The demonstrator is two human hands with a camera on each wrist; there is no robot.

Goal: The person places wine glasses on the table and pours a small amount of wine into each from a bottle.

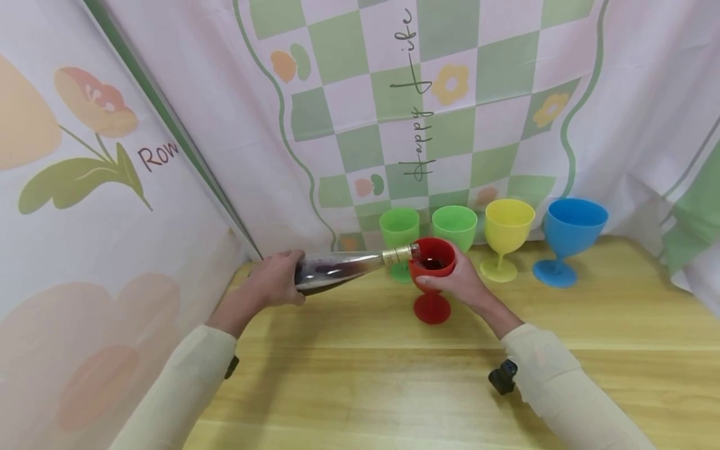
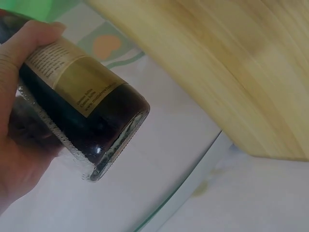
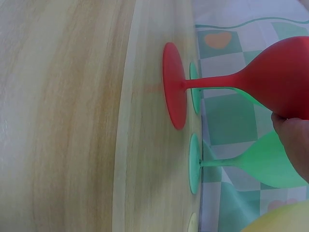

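Observation:
My left hand grips a dark glass wine bottle around its body and tilts it nearly level, with the mouth pointing right. The bottle's gold-wrapped neck reaches the rim of a red goblet, where dark liquid shows inside the bowl. My right hand holds that goblet by its bowl, upright; I cannot tell whether its foot touches the table. In the left wrist view, the bottle's base and gold label show beyond the fingers. The right wrist view catches the red stem and foot sideways.
Behind the red goblet stand two green goblets, the left one partly hidden by the bottle neck. A yellow goblet and a blue goblet follow to the right. Printed curtains enclose the wooden table at back and left.

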